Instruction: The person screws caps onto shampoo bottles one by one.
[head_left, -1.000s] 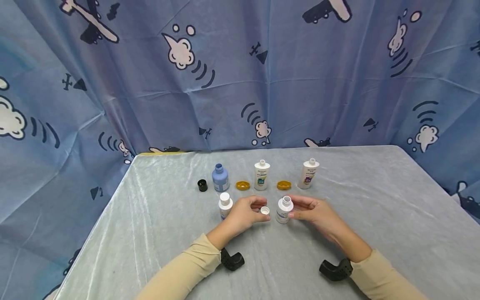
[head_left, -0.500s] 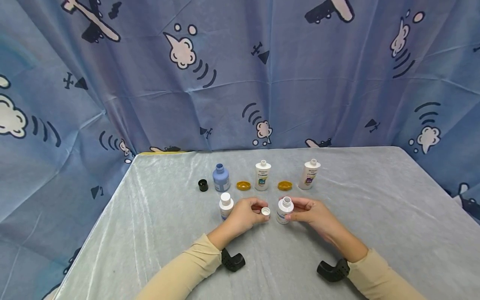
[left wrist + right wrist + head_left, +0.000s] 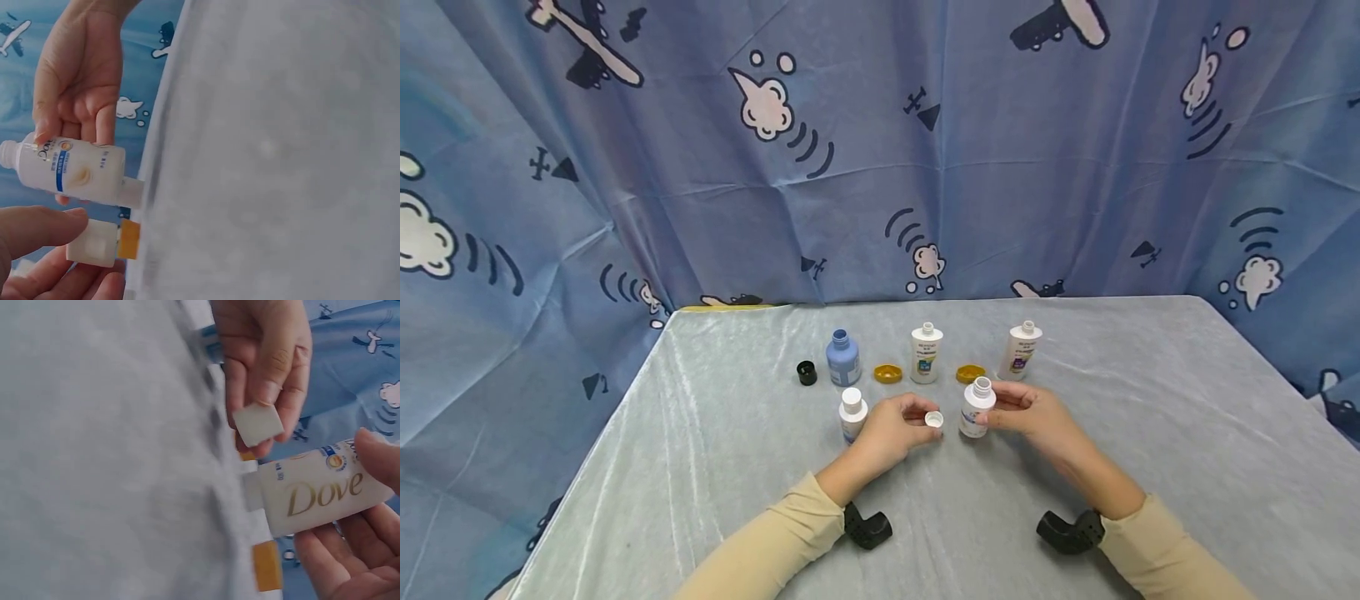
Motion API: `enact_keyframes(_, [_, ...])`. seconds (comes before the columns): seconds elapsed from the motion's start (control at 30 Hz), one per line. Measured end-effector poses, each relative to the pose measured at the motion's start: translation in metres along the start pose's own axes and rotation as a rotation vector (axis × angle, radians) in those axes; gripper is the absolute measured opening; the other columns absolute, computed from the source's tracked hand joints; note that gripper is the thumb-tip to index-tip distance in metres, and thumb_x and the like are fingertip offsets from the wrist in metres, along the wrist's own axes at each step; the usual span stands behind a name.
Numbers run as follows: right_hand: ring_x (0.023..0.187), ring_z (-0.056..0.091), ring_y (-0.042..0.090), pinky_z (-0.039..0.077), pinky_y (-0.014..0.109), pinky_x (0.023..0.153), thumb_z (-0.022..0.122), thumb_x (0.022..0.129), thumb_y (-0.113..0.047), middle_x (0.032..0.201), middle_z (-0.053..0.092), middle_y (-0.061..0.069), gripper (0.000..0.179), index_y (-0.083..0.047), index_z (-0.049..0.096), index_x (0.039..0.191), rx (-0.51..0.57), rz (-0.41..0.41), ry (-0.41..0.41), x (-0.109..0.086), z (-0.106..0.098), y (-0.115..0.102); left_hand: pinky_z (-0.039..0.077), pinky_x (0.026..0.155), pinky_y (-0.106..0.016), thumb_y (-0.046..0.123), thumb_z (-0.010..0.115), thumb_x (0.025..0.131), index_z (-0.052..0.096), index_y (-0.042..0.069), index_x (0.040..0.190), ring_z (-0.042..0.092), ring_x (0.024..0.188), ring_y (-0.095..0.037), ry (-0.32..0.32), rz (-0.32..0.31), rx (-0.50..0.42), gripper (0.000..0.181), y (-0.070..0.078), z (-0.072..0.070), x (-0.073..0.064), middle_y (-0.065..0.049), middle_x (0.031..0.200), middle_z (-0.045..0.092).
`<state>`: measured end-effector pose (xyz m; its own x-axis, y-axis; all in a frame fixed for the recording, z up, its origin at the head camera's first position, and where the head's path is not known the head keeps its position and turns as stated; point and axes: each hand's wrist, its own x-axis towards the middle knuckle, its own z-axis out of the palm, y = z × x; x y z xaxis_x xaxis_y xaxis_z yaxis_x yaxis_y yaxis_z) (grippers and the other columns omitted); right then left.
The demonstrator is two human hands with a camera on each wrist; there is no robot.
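Note:
My left hand [image 3: 887,432] pinches a small white cap [image 3: 934,419] between thumb and fingers, its hollow side facing up in the head view. In my right hand [image 3: 1033,421] is an uncapped white Dove bottle [image 3: 976,414], gripped at the side, its threaded neck bare. Cap and bottle are held side by side with a small gap between them. The right wrist view shows the gold lettering on the bottle [image 3: 325,490] and the smooth outside of the cap [image 3: 258,425]. Just left of my left hand stands a capped white bottle [image 3: 852,410], partly hidden behind the hand.
Along the back stand a blue open bottle [image 3: 843,360] and two white open bottles, one central [image 3: 926,357], one at right [image 3: 1021,350]. A black cap [image 3: 807,372] and two amber caps, left [image 3: 887,374] and right [image 3: 967,373], lie among them. A patterned curtain [image 3: 865,167] hangs behind the table.
The right hand has moved the Dove bottle slightly away and to the right, the bottle now overlapping the right amber cap. The left hand with its cap has barely shifted.

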<state>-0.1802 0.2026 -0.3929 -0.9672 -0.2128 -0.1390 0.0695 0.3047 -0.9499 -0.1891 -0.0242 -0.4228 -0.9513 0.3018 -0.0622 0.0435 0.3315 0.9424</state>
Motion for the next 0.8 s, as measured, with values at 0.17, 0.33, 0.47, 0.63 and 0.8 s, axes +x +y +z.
enact_keyframes(0.17, [0.099, 0.064, -0.003, 0.053, 0.019, 0.086, 0.080, 0.084, -0.020, 0.127, 0.068, 0.015, 0.062, 0.005, 0.056, 0.135, -0.057, -0.027, 0.013, -0.002, -0.006, -0.014, 0.057, 0.084, -0.024, 0.007, 0.077, 0.083, 0.071, 0.003, 0.109, 0.070, 0.108, -0.026, 0.050, 0.043, -0.053, 0.027, 0.008, -0.004, -0.002, -0.014, 0.112, 0.074])
enact_keyframes(0.33, [0.104, 0.063, -0.002, 0.053, 0.019, 0.087, 0.080, 0.085, -0.022, 0.132, 0.064, 0.020, 0.061, 0.003, 0.057, 0.136, -0.099, -0.062, 0.023, -0.002, -0.007, -0.023, 0.058, 0.084, -0.023, 0.007, 0.075, 0.085, 0.069, -0.001, 0.114, 0.070, 0.108, -0.028, 0.066, 0.086, -0.126, 0.031, 0.020, -0.010, -0.007, -0.018, 0.112, 0.073])
enact_keyframes(0.47, [0.103, 0.061, -0.007, 0.053, 0.018, 0.086, 0.078, 0.087, -0.020, 0.133, 0.062, 0.023, 0.058, 0.004, 0.057, 0.136, -0.099, -0.096, 0.017, -0.003, -0.005, -0.025, 0.058, 0.086, -0.024, 0.006, 0.075, 0.086, 0.068, -0.003, 0.117, 0.069, 0.110, -0.028, 0.070, 0.106, -0.202, 0.033, 0.028, -0.013, -0.010, -0.020, 0.115, 0.071])
enact_keyframes(0.63, [0.111, 0.065, 0.007, 0.054, 0.019, 0.086, 0.075, 0.089, -0.016, 0.134, 0.061, 0.024, 0.055, 0.003, 0.057, 0.137, -0.109, -0.158, 0.001, -0.004, -0.003, -0.025, 0.057, 0.092, -0.025, 0.003, 0.074, 0.086, 0.067, -0.004, 0.120, 0.067, 0.114, -0.026, 0.081, 0.145, -0.280, 0.036, 0.035, -0.016, -0.014, -0.021, 0.119, 0.070])
enact_keyframes(0.8, [0.121, 0.062, 0.038, 0.054, 0.022, 0.088, 0.072, 0.091, -0.017, 0.138, 0.059, 0.023, 0.054, 0.001, 0.055, 0.139, -0.145, -0.205, -0.039, -0.005, -0.001, -0.026, 0.057, 0.092, -0.026, 0.000, 0.075, 0.085, 0.066, -0.006, 0.117, 0.068, 0.110, -0.024, 0.097, 0.163, -0.324, 0.034, 0.040, -0.016, -0.016, -0.024, 0.117, 0.070])
